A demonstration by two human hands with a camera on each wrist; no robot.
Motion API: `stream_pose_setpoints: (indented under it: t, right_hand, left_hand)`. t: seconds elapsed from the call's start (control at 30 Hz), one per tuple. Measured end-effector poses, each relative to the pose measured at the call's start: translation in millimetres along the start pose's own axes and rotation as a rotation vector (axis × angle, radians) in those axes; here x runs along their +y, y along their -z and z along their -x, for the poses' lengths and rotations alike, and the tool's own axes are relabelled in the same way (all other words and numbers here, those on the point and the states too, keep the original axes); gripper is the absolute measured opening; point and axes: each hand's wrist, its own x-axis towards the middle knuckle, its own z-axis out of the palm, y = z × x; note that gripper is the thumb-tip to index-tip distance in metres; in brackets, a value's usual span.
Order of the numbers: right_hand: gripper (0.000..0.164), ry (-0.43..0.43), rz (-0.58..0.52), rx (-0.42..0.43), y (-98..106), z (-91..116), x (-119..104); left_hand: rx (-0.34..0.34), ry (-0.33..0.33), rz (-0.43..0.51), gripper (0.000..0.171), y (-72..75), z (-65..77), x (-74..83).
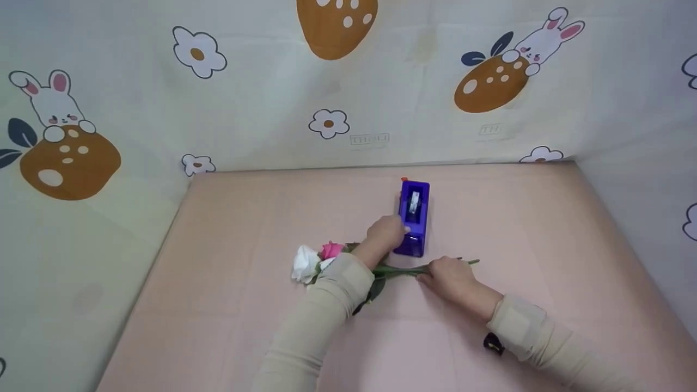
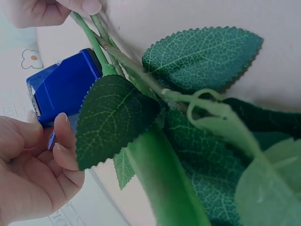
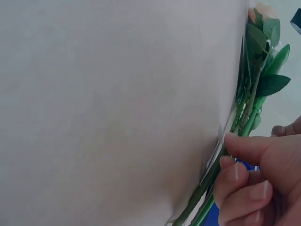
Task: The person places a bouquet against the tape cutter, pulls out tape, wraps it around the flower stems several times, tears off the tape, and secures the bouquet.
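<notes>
flower stems [image 1: 402, 270], lower centre of frame | right hand [image 1: 449, 277] pinching them, lower right of centre | left hand [image 1: 385, 233] at tape dispenser [image 1: 418, 222], just right of centre, pinch unclear | risk: loosened right pinch could fan stems apart

A flower bunch [image 1: 396, 270], white and pink blooms on green stems with serrated leaves, points its blooms toward the left edge of the table [image 1: 234, 218], stem ends toward the right, while a blue-purple tape dispenser [image 1: 416, 224] sits lengthwise beyond, nearer the far edge.
</notes>
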Motion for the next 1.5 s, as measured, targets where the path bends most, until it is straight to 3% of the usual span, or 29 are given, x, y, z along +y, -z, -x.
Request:
stream_pose_setpoints:
  t: [0.4, 0.6, 0.77, 1.1, 1.5]
  right_hand:
    - [0.022, 0.056, -0.080, 0.000, 10, -1, 11]
    - [0.031, 0.203, -0.056, 0.063, 12, -6, 25]
    - [0.041, 0.299, -0.081, -0.017, 11, -9, 35]
    - [0.016, 0.337, -0.123, -0.113, 10, -14, 35]
    - [0.010, 0.372, -0.117, -0.114, 8, -16, 34]
  left_hand:
    - [0.009, -0.010, 0.024, 0.030, -1.8, -0.5, 0.8]
    - [0.010, 0.008, 0.013, 0.032, -2.6, -1.3, 2.0]
    - [0.017, 0.000, -0.002, 0.031, -1.9, -1.0, 2.2]
    - [0.016, 0.000, 0.039, 0.029, -0.6, 1.9, 0.1]
    - [0.019, -0.014, 0.083, 0.026, 2.3, 2.4, -2.6]
